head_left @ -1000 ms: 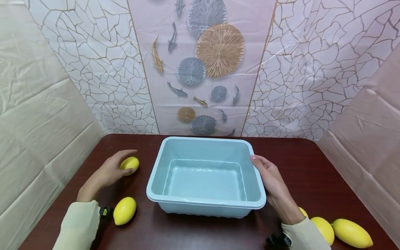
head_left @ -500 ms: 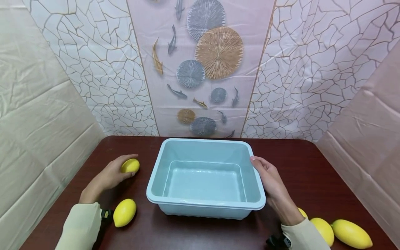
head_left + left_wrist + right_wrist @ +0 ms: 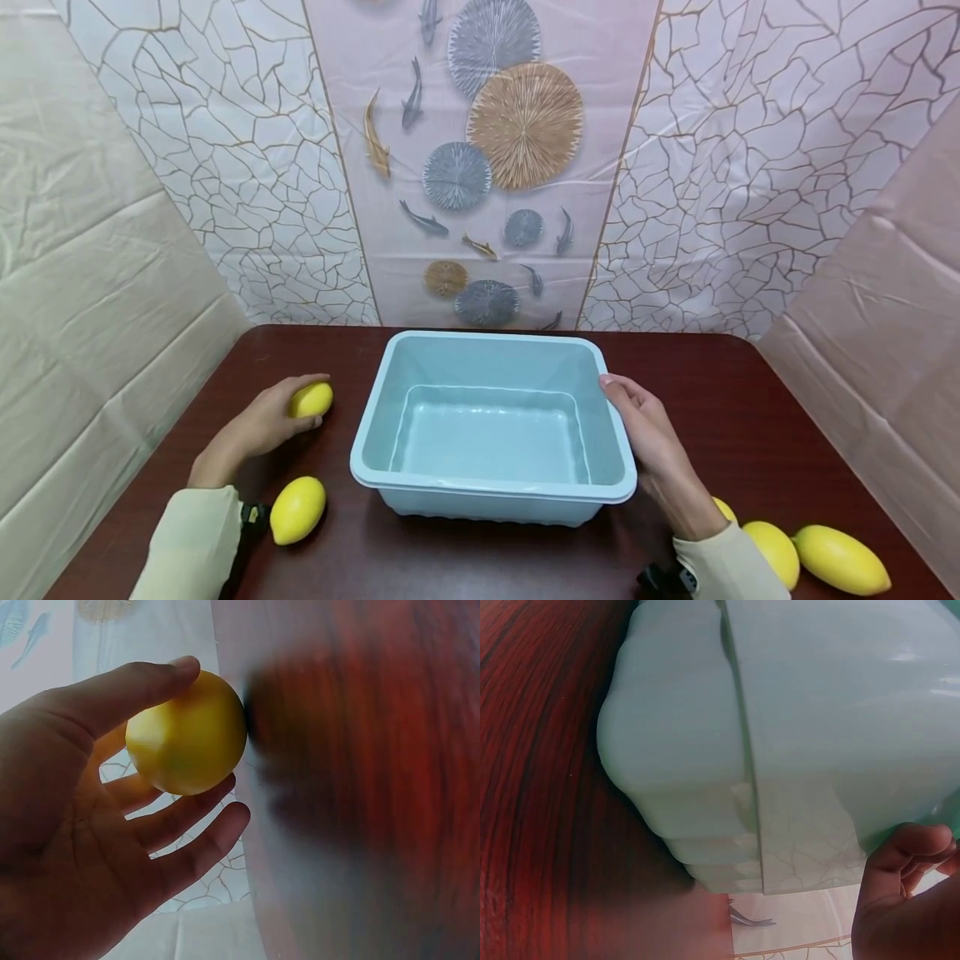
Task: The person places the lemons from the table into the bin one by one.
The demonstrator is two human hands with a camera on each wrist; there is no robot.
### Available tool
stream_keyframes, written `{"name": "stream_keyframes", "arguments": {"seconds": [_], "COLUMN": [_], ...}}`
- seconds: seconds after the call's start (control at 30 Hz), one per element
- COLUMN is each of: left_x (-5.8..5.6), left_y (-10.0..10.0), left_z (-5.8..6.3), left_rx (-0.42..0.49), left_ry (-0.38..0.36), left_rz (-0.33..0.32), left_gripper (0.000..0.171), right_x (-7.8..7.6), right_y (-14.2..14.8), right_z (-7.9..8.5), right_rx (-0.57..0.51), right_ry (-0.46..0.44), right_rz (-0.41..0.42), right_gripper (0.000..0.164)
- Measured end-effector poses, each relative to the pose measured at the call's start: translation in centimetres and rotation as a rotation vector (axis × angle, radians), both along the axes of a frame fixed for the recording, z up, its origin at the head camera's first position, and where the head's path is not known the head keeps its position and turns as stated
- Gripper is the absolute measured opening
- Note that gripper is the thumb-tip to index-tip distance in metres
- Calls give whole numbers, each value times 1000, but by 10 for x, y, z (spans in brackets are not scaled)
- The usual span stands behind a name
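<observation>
The left hand (image 3: pixel 262 419), its thumb and fingers bent partway, pinches a lemon (image 3: pixel 311 400) at the left side of the table (image 3: pixel 465 560), and a second lemon (image 3: pixel 297 511) lies nearer the person, close to the left sleeve (image 3: pixel 187 537). The right hand (image 3: pixel 649 435) grips the right rim of a blue tub (image 3: pixel 491 486), which stands upright mid-table, with the thumb over the edge. Three more lemons (image 3: pixel 842 560) lie by the right sleeve (image 3: pixel 731 568), one of them partly hidden.
</observation>
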State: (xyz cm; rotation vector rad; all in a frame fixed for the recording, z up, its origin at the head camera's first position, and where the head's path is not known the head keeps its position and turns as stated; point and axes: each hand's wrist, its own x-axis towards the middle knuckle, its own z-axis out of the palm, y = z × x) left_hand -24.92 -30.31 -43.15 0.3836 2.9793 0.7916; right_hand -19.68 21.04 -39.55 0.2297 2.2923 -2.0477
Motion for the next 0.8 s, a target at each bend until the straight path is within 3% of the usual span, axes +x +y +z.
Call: {"name": "stream_keyframes", "arguments": {"seconds": [0.8], "left_x": [0], "left_y": [-3], "left_z": [3], "left_rx": [-19], "left_ry": [-68], "left_rz": [-18], "left_gripper": [92], "right_x": [0], "right_y": [-1], "right_z": [0], "right_rx": [8], "right_ry": [-8], "right_rz": [-3], "right_gripper": [63]}}
